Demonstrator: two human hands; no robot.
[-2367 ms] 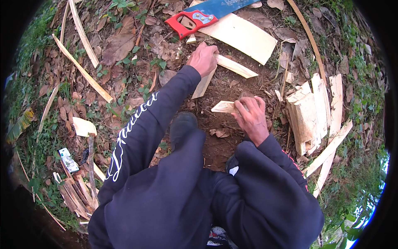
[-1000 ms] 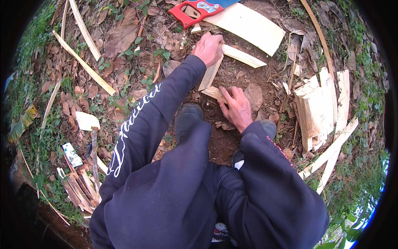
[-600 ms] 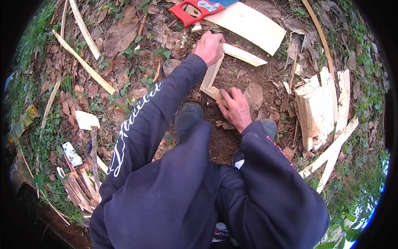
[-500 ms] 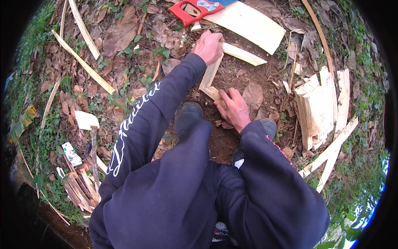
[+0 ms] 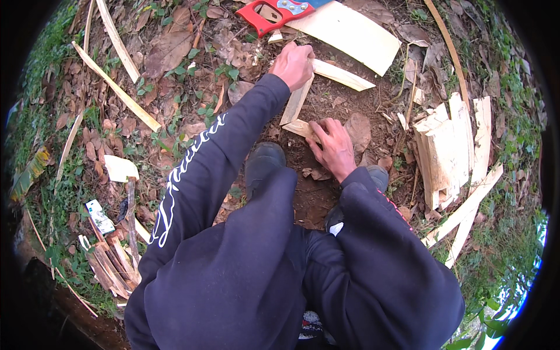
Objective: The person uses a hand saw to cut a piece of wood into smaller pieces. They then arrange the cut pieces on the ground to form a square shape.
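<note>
Crouches over bare soil [image 5: 321,108] with hands apart. Curls the left hand [image 5: 294,65] over the near-joined ends of the upper strip [image 5: 344,76] and side strip [image 5: 295,106]; cannot tell, with fingertips hidden, whether clamped or only pressing. Pinches the lower strip [image 5: 299,128] between thumb and fingers of the right hand [image 5: 333,146], leaving its free end at the foot of the side strip, touching or just beside. Has all three strips lying on the soil in a shape open toward the right. Shows, beyond the left hand, a red-handled saw [image 5: 274,16] beside a broad pale board [image 5: 350,36], with a small wedge [image 5: 275,37] just under the handle. Shows split wood [image 5: 437,157] and crossing slats [image 5: 464,207] well to the right; at lower left, a pile of sticks [image 5: 111,265] near a white packet [image 5: 100,216].
</note>
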